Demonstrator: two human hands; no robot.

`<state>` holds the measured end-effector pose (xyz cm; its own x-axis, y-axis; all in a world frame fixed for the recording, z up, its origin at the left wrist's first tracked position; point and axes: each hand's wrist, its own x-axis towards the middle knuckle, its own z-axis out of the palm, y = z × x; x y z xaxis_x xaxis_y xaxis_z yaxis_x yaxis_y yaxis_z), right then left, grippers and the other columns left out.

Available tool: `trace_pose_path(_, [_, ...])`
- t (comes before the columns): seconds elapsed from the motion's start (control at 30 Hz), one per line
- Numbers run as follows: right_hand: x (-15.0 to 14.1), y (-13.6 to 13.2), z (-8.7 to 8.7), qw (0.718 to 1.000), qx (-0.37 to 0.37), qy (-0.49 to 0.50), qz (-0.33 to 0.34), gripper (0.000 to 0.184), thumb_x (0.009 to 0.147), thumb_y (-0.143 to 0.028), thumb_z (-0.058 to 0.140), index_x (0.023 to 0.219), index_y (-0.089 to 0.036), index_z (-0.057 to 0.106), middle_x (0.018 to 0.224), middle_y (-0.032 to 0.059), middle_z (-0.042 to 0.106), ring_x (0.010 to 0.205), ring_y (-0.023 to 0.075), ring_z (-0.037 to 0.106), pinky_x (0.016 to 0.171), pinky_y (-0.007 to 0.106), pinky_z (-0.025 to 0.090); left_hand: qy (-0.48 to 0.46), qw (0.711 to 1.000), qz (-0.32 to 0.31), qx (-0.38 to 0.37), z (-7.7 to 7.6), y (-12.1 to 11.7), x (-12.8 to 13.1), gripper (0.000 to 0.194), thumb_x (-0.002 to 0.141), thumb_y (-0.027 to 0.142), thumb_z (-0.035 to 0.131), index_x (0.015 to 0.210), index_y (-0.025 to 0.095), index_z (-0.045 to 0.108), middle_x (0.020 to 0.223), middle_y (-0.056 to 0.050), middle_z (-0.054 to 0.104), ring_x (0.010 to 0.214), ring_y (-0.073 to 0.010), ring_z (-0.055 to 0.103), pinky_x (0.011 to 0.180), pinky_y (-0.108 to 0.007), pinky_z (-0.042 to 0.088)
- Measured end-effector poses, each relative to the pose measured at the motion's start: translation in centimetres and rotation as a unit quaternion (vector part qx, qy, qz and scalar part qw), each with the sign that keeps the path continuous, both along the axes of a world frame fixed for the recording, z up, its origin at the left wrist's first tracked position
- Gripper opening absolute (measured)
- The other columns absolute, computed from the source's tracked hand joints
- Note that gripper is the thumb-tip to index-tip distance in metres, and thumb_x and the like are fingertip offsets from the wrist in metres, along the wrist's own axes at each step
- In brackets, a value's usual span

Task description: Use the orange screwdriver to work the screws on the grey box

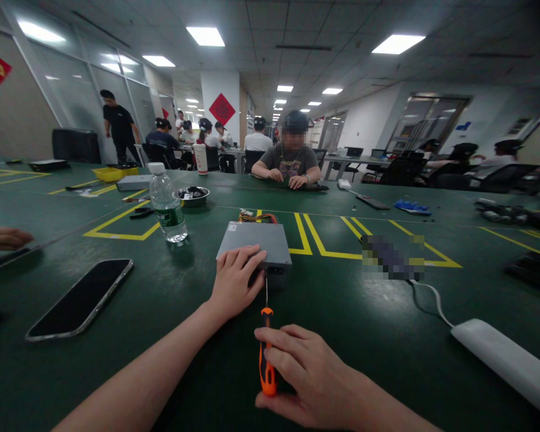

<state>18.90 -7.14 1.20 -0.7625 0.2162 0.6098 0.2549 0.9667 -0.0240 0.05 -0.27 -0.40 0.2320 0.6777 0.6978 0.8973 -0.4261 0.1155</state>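
A grey metal computer power supply unit (247, 236) lies on the green table, its bundle of coloured cables (258, 218) at the far side. My left hand (234, 282) grips its near left part, with fingers spread over the top and the thumb down by the front face. In my right hand (312, 369) is a screwdriver (268, 381) with an orange and black handle, held between thumb and fingers. Its shaft points away from me to the unit's front face. The tip is hard to make out beside my left thumb.
Left of the unit stand a water bottle (167, 207) and a metal bowl (193, 195); a phone (81, 299) lies nearer. A white power strip (504, 360) is at right. Another person's hand (4, 239) shows at the left edge; a person (290, 159) sits opposite.
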Motion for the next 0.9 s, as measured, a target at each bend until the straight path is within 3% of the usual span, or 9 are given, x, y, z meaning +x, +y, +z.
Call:
trace_pose_path(0.13, [-0.13, -0.21, 0.69, 0.998, 0.004, -0.067, -0.008, 0.032, 0.093, -0.037, 0.041, 0.113, -0.014, 0.049, 0.107, 0.0149, 0.062, 0.096, 0.0209, 0.060, 0.075, 0.032, 0.050, 0.001, 1.000, -0.003, -0.003, 0.01, -0.02, -0.02, 0.032, 0.084, 0.029, 0.049, 0.116, 0.027, 0.052, 0.123, -0.004, 0.055, 0.111, -0.0235, 0.046, 0.090, -0.041, 0.030])
trace_pose_path(0.37, [-0.11, -0.03, -0.15, 1.000, 0.004, 0.029, 0.001, 0.032, 0.094, -0.041, 0.038, 0.094, -0.012, 0.051, 0.098, 0.0151, 0.065, 0.083, 0.0182, 0.064, 0.070, 0.030, 0.051, 0.002, 1.000, -0.002, -0.002, -0.02, 0.04, -0.04, 0.033, 0.083, 0.028, 0.050, 0.116, 0.027, 0.052, 0.124, -0.003, 0.055, 0.111, -0.0235, 0.046, 0.090, -0.041, 0.030])
trace_pose_path(0.47, [0.01, -0.04, 0.19, 1.000, -0.017, -0.001, 0.002, 0.034, 0.094, -0.041, 0.036, 0.103, -0.011, 0.051, 0.104, 0.0154, 0.063, 0.089, 0.0195, 0.063, 0.073, 0.032, 0.051, 0.003, 1.000, 0.000, -0.003, 0.04, 0.00, 0.01, 0.033, 0.084, 0.029, 0.049, 0.116, 0.027, 0.052, 0.124, -0.003, 0.055, 0.111, -0.0233, 0.046, 0.090, -0.041, 0.030])
trace_pose_path(0.57, [0.05, -0.16, 0.68, 0.999, 0.008, -0.036, 0.005, 0.030, 0.094, -0.032, 0.037, 0.112, -0.013, 0.050, 0.105, 0.0145, 0.062, 0.097, 0.0203, 0.060, 0.075, 0.032, 0.050, 0.004, 1.000, -0.004, -0.004, 0.09, -0.03, 0.05, 0.033, 0.084, 0.029, 0.049, 0.116, 0.026, 0.052, 0.124, -0.003, 0.055, 0.111, -0.0232, 0.046, 0.090, -0.041, 0.030])
trace_pose_path(0.67, [0.02, -0.14, 0.46, 0.999, 0.045, -0.008, 0.002, 0.025, 0.093, -0.033, 0.041, 0.102, -0.014, 0.054, 0.098, 0.0139, 0.065, 0.094, 0.0195, 0.061, 0.072, 0.031, 0.050, 0.002, 1.000, -0.004, -0.003, 0.08, -0.01, 0.04, 0.033, 0.083, 0.028, 0.050, 0.116, 0.027, 0.053, 0.123, -0.004, 0.056, 0.110, -0.0236, 0.046, 0.090, -0.042, 0.031])
trace_pose_path(0.8, [-0.03, -0.04, -0.27, 0.999, 0.025, 0.024, -0.004, 0.025, 0.093, -0.036, 0.043, 0.089, -0.014, 0.054, 0.096, 0.0134, 0.066, 0.086, 0.0180, 0.063, 0.071, 0.030, 0.050, 0.000, 1.000, -0.005, 0.000, 0.02, 0.05, 0.00, 0.033, 0.083, 0.028, 0.050, 0.116, 0.027, 0.053, 0.123, -0.004, 0.056, 0.110, -0.0238, 0.046, 0.090, -0.042, 0.031])
trace_pose_path(0.9, [-0.07, -0.12, 0.03, 1.000, -0.001, 0.002, -0.007, 0.033, 0.094, -0.041, 0.036, 0.096, -0.012, 0.053, 0.103, 0.0152, 0.064, 0.084, 0.0181, 0.063, 0.072, 0.031, 0.051, -0.001, 1.000, -0.003, 0.000, 0.01, 0.05, 0.02, 0.032, 0.083, 0.029, 0.050, 0.115, 0.027, 0.053, 0.123, -0.003, 0.056, 0.111, -0.0238, 0.046, 0.090, -0.041, 0.031])
